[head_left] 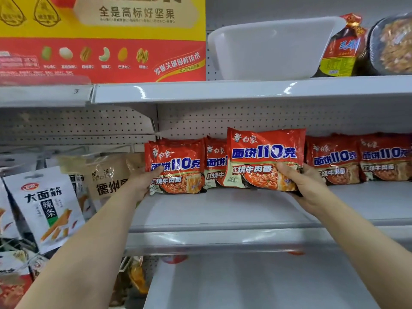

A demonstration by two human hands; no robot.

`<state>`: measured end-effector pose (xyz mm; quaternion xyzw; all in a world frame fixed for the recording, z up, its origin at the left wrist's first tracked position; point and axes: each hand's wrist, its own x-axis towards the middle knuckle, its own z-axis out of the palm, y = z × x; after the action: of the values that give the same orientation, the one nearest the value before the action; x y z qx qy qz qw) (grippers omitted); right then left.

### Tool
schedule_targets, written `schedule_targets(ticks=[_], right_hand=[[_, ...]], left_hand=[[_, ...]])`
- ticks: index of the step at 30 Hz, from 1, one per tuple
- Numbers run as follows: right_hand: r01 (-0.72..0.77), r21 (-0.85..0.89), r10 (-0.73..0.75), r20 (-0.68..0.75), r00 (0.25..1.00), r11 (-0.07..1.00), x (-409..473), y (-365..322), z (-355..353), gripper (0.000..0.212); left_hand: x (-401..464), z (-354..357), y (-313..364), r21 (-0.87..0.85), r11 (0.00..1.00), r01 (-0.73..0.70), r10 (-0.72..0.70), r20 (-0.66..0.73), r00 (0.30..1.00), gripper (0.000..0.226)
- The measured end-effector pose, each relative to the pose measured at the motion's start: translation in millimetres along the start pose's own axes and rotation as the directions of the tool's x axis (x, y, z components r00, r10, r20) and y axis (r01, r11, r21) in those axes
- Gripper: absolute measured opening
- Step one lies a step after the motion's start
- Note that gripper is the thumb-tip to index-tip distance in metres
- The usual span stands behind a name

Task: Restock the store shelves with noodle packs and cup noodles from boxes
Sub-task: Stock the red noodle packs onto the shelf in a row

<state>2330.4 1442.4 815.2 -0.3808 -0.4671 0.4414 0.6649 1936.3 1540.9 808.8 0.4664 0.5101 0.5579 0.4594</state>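
Noodle packs stand in a row at the back of the middle shelf (223, 210), red wrappers facing out. Right hand (305, 184) grasps one pack (265, 157) by its lower right corner, thumb across the front, holding it raised in front of the row. Left hand (142, 181) clasps the left edge of the leftmost standing pack (176, 168), thumb on its face, steadying it. These packs look light, and the glossy film is likely slippery and crinkly; the dry noodle block inside probably cracks if squeezed. Best hold, I judge, is at a lower corner or side edge, fingers behind and thumb in front, pressing gently
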Motion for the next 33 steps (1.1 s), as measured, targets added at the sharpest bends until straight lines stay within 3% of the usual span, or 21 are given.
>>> schedule_targets(ticks=[3, 7, 11, 13, 15, 18, 21, 24, 28, 33], right_hand=[[0.002, 0.007, -0.002, 0.004, 1.0, 1.0, -1.3, 0.6, 5.1, 0.063], [0.012, 0.017, -0.013, 0.014, 1.0, 1.0, -6.7, -0.1, 5.0, 0.062], [0.011, 0.028, -0.012, 0.03, 0.999, 1.0, -14.0, -1.8, 3.7, 0.063], [0.017, 0.042, -0.018, 0.03, 0.999, 0.999, -16.7, -2.4, 4.0, 0.065], [0.022, 0.058, -0.024, 0.031, 0.999, 0.998, -18.4, -2.2, 6.6, 0.063], [0.016, 0.068, -0.018, 0.037, 0.999, 0.998, -20.8, 2.3, 13.4, 0.061], [0.009, 0.039, -0.011, 0.058, 0.998, 0.999, -23.2, 7.2, 17.9, 0.061], [0.013, 0.019, -0.014, 0.046, 0.999, 1.0, -23.8, 10.9, 19.6, 0.058], [0.016, 0.054, -0.01, -0.097, 0.995, 0.998, -21.5, 16.7, 25.0, 0.059], [0.026, 0.121, -0.001, -0.204, 0.979, 0.992, -20.8, 21.3, 34.2, 0.037]], left_hand=[[4.5, 3.0, -4.0, 0.053, 0.999, -0.012, 0.016, -0.075, 0.997, 0.041], [7.6, 7.7, -7.1, 0.18, 0.983, -0.047, 0.084, -0.202, 0.976, 0.062], [-0.9, 15.9, 1.8, 0.401, 0.916, 0.013, 0.165, -0.406, 0.899, 0.117], [-20.4, 33.7, 11.6, 0.549, 0.832, -0.083, 0.363, -0.425, 0.829, 0.103], [-47.9, 62.1, 20.3, 0.559, 0.763, -0.325, 0.532, -0.256, 0.807, 0.079], [-87.2, 110.0, 20.0, 0.397, 0.785, -0.475, 0.506, 0.032, 0.862, 0.064], [-104.3, 141.4, 9.2, 0.233, 0.877, -0.419, 0.401, 0.123, 0.908, 0.068], [-108.5, 153.6, 0.6, 0.2, 0.911, -0.361, 0.354, 0.071, 0.933, 0.085], [-111.2, 163.0, -9.5, 0.141, 0.911, -0.388, 0.401, -0.081, 0.913, 0.049], [-117.3, 170.6, -10.9, -0.006, 0.935, -0.354, 0.346, -0.188, 0.919, 0.034]])
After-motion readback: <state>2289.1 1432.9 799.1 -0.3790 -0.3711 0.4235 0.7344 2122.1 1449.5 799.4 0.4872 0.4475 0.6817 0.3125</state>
